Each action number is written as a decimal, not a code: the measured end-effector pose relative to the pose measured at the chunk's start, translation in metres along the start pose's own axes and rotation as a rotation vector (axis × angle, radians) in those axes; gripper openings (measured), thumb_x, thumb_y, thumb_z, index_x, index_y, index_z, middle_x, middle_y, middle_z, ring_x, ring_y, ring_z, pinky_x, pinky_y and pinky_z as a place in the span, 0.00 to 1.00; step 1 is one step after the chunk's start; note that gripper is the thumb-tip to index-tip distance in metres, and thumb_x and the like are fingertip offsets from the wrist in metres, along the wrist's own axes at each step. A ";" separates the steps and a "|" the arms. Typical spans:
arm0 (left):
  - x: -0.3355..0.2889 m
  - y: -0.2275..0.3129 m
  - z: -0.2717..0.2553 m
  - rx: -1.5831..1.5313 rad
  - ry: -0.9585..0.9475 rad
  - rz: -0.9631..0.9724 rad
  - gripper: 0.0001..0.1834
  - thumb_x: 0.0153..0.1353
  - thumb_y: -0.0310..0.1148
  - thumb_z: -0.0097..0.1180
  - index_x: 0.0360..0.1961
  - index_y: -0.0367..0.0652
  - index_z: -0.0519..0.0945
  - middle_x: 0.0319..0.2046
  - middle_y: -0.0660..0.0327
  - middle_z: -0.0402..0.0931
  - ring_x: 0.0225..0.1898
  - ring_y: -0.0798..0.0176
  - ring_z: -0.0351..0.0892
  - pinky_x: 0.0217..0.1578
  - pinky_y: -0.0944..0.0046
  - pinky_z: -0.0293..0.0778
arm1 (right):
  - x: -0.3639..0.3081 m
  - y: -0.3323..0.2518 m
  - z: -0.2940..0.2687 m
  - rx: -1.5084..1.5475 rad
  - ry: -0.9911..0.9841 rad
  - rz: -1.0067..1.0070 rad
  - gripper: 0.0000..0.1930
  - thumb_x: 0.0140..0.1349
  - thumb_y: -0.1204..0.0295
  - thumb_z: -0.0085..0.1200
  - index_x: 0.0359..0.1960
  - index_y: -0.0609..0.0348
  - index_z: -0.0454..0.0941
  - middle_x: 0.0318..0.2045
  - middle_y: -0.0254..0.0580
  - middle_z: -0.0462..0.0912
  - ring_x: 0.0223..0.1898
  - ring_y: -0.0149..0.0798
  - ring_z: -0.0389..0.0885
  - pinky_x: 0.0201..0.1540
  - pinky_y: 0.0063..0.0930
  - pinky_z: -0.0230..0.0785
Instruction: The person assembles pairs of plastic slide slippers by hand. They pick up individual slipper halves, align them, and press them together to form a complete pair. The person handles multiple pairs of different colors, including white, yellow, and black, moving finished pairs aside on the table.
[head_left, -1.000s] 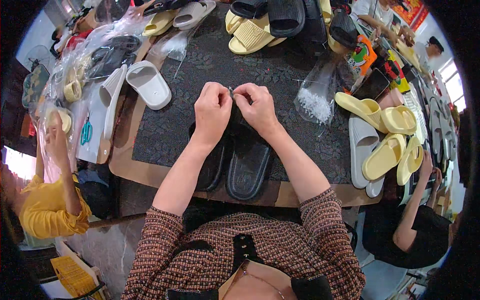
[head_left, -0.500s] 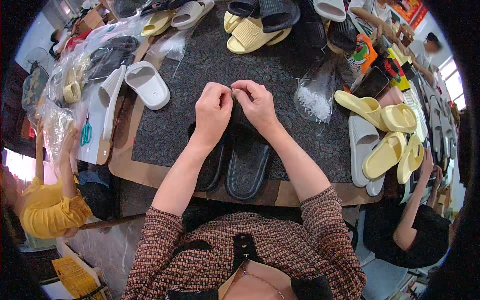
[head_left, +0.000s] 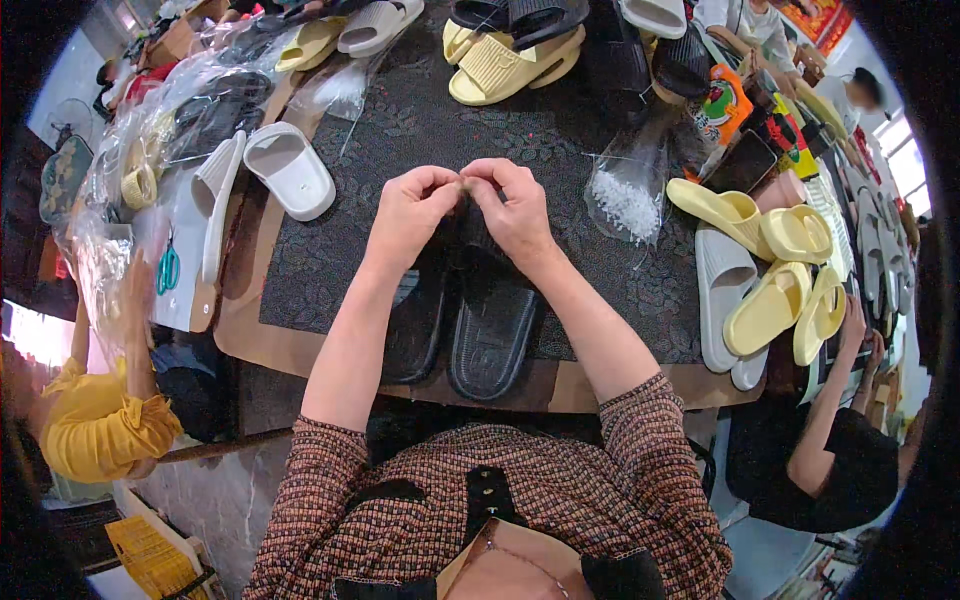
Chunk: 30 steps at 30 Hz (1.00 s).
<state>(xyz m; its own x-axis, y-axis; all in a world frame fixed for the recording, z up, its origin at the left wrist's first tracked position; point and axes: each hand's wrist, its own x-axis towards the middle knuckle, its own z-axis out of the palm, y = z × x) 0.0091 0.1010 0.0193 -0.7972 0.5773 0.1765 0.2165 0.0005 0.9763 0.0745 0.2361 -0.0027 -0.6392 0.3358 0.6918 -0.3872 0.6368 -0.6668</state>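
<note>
Two black slide slippers lie side by side before me, their open heels toward me. The right slipper (head_left: 492,335) shows most of its footbed, while the left slipper (head_left: 418,335) is partly covered by my left forearm. My left hand (head_left: 410,215) and my right hand (head_left: 512,205) meet over the straps of the pair. Both are closed in a pinch, thumbs against forefingers, with the fingertips almost touching. Whatever lies between the fingertips is too small to make out.
A clear bag of small white pieces (head_left: 627,203) lies on the dark patterned mat (head_left: 330,265). Yellow slippers (head_left: 768,308) and a grey slipper (head_left: 722,290) are piled at the right. White slippers (head_left: 290,170) and teal scissors (head_left: 168,268) sit left. Co-workers sit at both sides.
My left hand has shifted slightly left and its wrist has turned a little outward. My right hand stays nearly in place, still pinched. More of the left slipper shows between my forearms.
</note>
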 end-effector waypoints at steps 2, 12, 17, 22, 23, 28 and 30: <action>0.000 -0.001 -0.001 -0.085 0.025 -0.032 0.07 0.57 0.28 0.58 0.32 0.34 0.81 0.23 0.68 0.76 0.25 0.76 0.71 0.27 0.74 0.68 | 0.000 -0.002 0.001 0.008 -0.013 0.059 0.04 0.54 0.75 0.57 0.32 0.56 0.79 0.28 0.38 0.81 0.29 0.40 0.76 0.39 0.30 0.63; -0.001 -0.003 -0.001 -0.204 0.068 -0.084 0.05 0.57 0.28 0.59 0.32 0.38 0.80 0.24 0.68 0.75 0.25 0.76 0.70 0.27 0.74 0.67 | -0.001 -0.007 0.001 -0.096 -0.031 -0.042 0.02 0.53 0.75 0.57 0.28 0.56 0.77 0.24 0.38 0.79 0.29 0.43 0.77 0.39 0.34 0.63; -0.002 -0.001 -0.002 -0.178 0.047 -0.071 0.05 0.57 0.28 0.59 0.33 0.38 0.80 0.24 0.68 0.75 0.25 0.76 0.69 0.27 0.75 0.66 | 0.000 -0.008 0.001 -0.097 -0.038 -0.050 0.02 0.52 0.74 0.57 0.28 0.56 0.78 0.25 0.38 0.79 0.29 0.42 0.77 0.40 0.34 0.63; 0.000 -0.003 -0.002 -0.126 0.045 -0.065 0.05 0.57 0.28 0.58 0.33 0.38 0.80 0.24 0.69 0.75 0.25 0.77 0.69 0.27 0.75 0.66 | 0.000 -0.007 0.000 -0.107 -0.033 -0.069 0.02 0.53 0.74 0.57 0.28 0.56 0.78 0.25 0.38 0.80 0.30 0.42 0.77 0.40 0.34 0.62; -0.001 -0.002 -0.002 -0.129 0.046 -0.064 0.05 0.57 0.28 0.58 0.33 0.38 0.80 0.24 0.69 0.75 0.25 0.77 0.69 0.27 0.75 0.66 | 0.000 -0.007 0.000 -0.109 -0.033 -0.069 0.02 0.53 0.74 0.57 0.28 0.56 0.78 0.25 0.38 0.80 0.30 0.41 0.77 0.40 0.34 0.62; 0.000 -0.006 -0.002 -0.083 0.035 -0.037 0.05 0.57 0.28 0.58 0.32 0.38 0.80 0.25 0.69 0.75 0.26 0.77 0.69 0.27 0.76 0.65 | -0.001 -0.006 0.001 -0.101 -0.026 -0.069 0.02 0.53 0.74 0.56 0.29 0.56 0.79 0.26 0.38 0.80 0.31 0.41 0.78 0.41 0.33 0.63; -0.001 -0.005 -0.004 -0.062 0.014 -0.051 0.05 0.57 0.28 0.57 0.32 0.38 0.80 0.25 0.69 0.75 0.26 0.77 0.69 0.27 0.76 0.65 | -0.002 -0.006 0.001 -0.092 -0.030 -0.056 0.02 0.53 0.75 0.56 0.29 0.56 0.79 0.27 0.39 0.81 0.31 0.42 0.78 0.41 0.33 0.64</action>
<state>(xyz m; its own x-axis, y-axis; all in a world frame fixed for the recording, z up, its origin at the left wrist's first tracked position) 0.0066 0.0974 0.0153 -0.8141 0.5665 0.1280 0.1407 -0.0214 0.9898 0.0777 0.2311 0.0004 -0.6388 0.2776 0.7175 -0.3613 0.7152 -0.5983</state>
